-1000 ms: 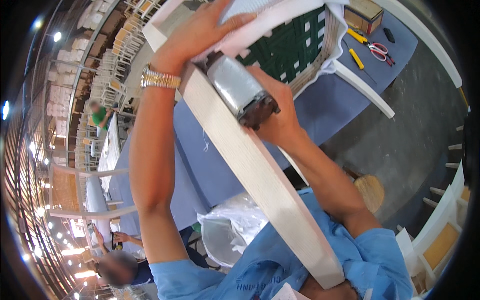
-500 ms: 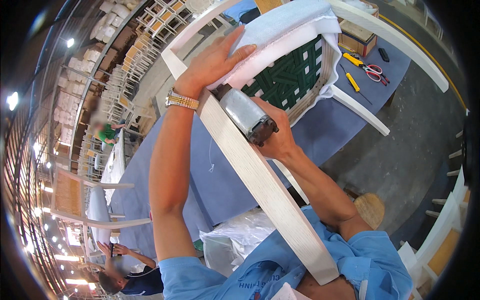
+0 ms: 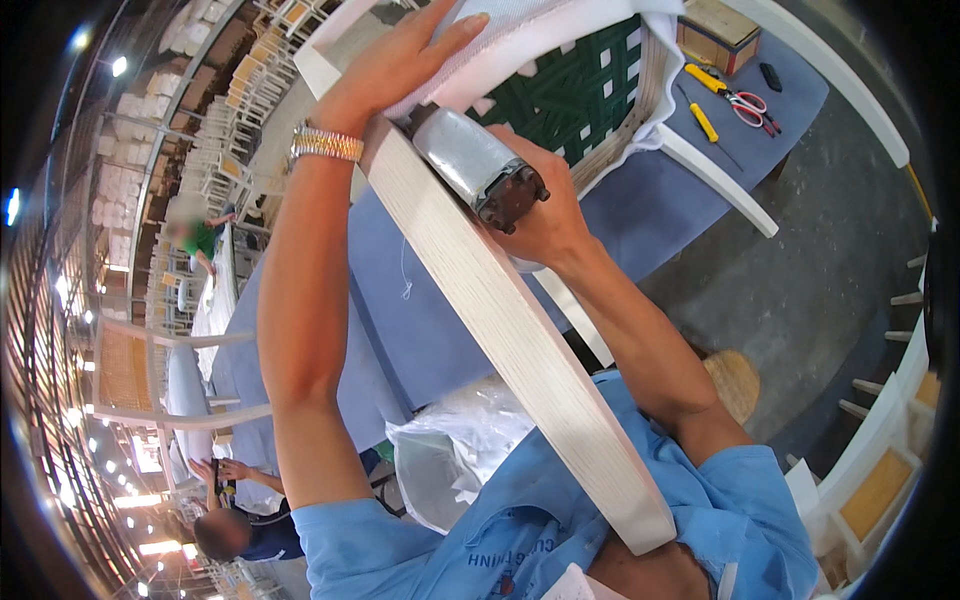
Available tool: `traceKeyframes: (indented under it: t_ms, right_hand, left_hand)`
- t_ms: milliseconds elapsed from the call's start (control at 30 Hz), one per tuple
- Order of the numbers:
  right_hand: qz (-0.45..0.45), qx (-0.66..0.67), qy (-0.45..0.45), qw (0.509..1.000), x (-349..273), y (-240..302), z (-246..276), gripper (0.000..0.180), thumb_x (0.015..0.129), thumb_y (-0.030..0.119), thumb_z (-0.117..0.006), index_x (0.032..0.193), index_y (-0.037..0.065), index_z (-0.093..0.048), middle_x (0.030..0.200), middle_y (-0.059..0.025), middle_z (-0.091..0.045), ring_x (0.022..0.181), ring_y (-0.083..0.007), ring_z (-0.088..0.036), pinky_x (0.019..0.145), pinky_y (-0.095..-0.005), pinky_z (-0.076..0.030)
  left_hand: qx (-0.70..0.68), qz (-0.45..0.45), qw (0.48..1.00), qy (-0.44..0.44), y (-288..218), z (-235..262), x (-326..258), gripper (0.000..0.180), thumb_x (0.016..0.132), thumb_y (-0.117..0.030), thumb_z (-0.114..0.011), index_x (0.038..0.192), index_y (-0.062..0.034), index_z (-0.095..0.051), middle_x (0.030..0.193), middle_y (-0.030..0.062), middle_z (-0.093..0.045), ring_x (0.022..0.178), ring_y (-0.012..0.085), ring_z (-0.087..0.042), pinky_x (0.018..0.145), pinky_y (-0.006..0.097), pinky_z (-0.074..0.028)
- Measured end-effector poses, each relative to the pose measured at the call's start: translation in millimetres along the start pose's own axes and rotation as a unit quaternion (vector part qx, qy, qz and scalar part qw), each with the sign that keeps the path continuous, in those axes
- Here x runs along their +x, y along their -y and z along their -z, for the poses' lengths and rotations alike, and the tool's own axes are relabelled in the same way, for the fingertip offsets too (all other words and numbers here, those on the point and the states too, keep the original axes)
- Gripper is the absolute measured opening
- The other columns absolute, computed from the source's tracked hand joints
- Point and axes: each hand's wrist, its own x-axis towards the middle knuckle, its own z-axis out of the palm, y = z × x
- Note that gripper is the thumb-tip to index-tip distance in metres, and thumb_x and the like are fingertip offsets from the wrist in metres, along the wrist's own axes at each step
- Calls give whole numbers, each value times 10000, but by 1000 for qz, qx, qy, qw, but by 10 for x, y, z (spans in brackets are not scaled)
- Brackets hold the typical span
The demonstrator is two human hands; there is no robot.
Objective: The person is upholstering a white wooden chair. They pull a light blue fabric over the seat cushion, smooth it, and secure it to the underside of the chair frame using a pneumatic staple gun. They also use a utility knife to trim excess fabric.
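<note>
A chair lies tipped on the table, its seat underside showing dark green woven webbing (image 3: 565, 95). White fabric (image 3: 545, 35) wraps over the padded seat edge. My left hand (image 3: 395, 70) rests on this fabric near the far left, fingers stretched and thumb apart, a metal watch at the wrist. A silver staple gun (image 3: 465, 150) sits in my right hand (image 3: 550, 195), its fingers wrapped round the grip and mostly hidden. The gun's nose reaches the seat edge beside my left wrist; the contact point is hidden. A pale wooden chair leg (image 3: 510, 330) runs toward my chest.
On the blue-covered table (image 3: 650, 235) lie a yellow-handled screwdriver (image 3: 703, 122), red-handled scissors (image 3: 747, 105) and a cardboard box (image 3: 720, 35). Plastic wrap (image 3: 460, 445) bunches near my left elbow. A wooden stool (image 3: 733, 385) stands right. Another person (image 3: 240, 530) works at lower left.
Both hands, the staple gun and the chair appear shifted slightly up and left in view. My left hand stays on the fabric, and my right hand keeps its grip on the staple gun.
</note>
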Motion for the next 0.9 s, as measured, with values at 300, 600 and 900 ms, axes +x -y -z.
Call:
traceKeyframes:
  t_ms: [300,600,900]
  right_hand:
    - [-199,-78,14,977,-1006,-688,1028,406,803,77,-796,1181,-9,-673,990,-128,-744,861,-202,-708,815,-318,-548]
    - [-240,-144,55,958,-1576,-679,1345,348,829,160,-787,1116,-12,-693,938,-129,-752,858,-206,-730,784,-334,-556]
    - [-304,-145,36,941,-2049,-668,1529,403,794,178,-838,1110,-27,-696,937,-178,-755,852,-280,-748,795,-364,-569]
  left_hand:
    - [-244,-49,963,100,-678,460,-870,752,1085,-564,-304,1553,19,-383,1663,211,-284,1562,318,-234,1267,428,-166]
    - [-332,67,939,-62,418,779,116,891,1046,-696,-165,1618,-17,-232,1685,182,-226,1573,277,-187,1281,386,-110]
    - [-103,39,989,95,90,-5,473,1080,929,-786,-456,1584,51,-261,1596,341,-314,1510,401,-323,1241,439,-254]
